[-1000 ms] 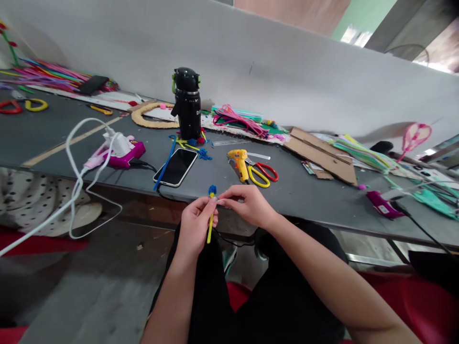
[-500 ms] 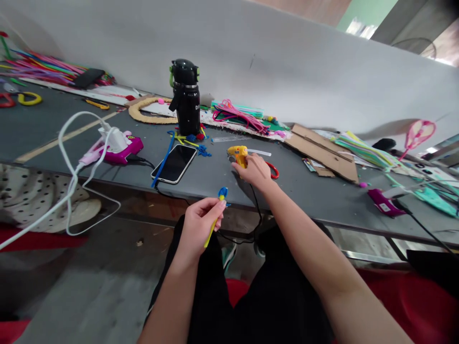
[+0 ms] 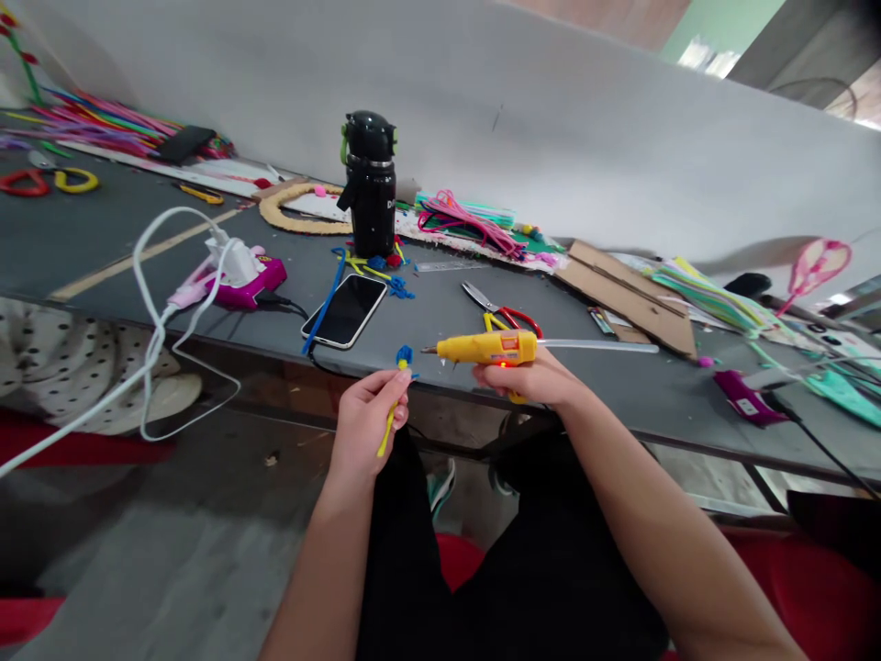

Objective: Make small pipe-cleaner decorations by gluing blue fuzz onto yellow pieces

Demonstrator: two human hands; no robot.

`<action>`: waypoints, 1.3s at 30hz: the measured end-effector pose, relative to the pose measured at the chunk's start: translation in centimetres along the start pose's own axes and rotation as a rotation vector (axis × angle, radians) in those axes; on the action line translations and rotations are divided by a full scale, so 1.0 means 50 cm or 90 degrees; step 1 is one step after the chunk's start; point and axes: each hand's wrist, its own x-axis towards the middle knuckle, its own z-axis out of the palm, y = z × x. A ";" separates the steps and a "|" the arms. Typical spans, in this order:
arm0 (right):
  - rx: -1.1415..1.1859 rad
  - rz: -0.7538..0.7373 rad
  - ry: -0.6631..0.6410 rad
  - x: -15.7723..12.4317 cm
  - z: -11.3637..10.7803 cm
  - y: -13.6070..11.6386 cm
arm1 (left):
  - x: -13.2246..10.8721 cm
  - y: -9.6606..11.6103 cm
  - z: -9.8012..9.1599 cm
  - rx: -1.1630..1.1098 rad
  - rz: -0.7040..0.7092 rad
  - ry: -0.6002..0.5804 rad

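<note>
Between thumb and fingers, my left hand (image 3: 372,418) pinches a pipe-cleaner flower (image 3: 404,356) with a blue curled head and a yellow stem that sticks out below the hand. My right hand (image 3: 527,378) is wrapped around the grip of a yellow hot glue gun (image 3: 487,348). A red light glows on the gun, and a clear glue stick (image 3: 597,345) juts from its back end. The metal nozzle points left, a short way from the blue head; whether they touch I cannot tell. Behind the gun lie scissors (image 3: 502,314) with red and yellow handles.
A phone (image 3: 354,310) with a blue pipe cleaner across it lies left of my hands. Behind it stands a black bottle (image 3: 373,197) beside pipe-cleaner scraps. A purple power socket (image 3: 251,283) with white cables sits further left. Cardboard strips (image 3: 623,298) lie at right.
My right hand has lifted the glue gun off the table and brought it nearer, nozzle toward the flower. The scissors behind are now uncovered. My left hand keeps its pinch on the flower.
</note>
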 end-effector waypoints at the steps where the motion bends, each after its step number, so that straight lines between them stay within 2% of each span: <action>1: -0.003 0.001 -0.006 -0.004 0.003 0.000 | 0.000 0.000 0.000 0.004 -0.001 0.000; 11: -0.030 -0.089 -0.014 -0.006 0.009 0.010 | -0.005 -0.004 0.010 0.033 -0.009 -0.001; 19: -0.079 -0.109 -0.012 -0.004 0.012 0.015 | -0.009 -0.002 0.013 0.049 -0.008 -0.007; 29: -0.091 -0.111 -0.019 -0.003 0.013 0.015 | -0.010 -0.002 0.014 0.055 -0.013 -0.014; 39: -0.112 -0.075 -0.003 -0.005 0.013 0.012 | -0.010 -0.003 0.016 0.057 -0.009 -0.008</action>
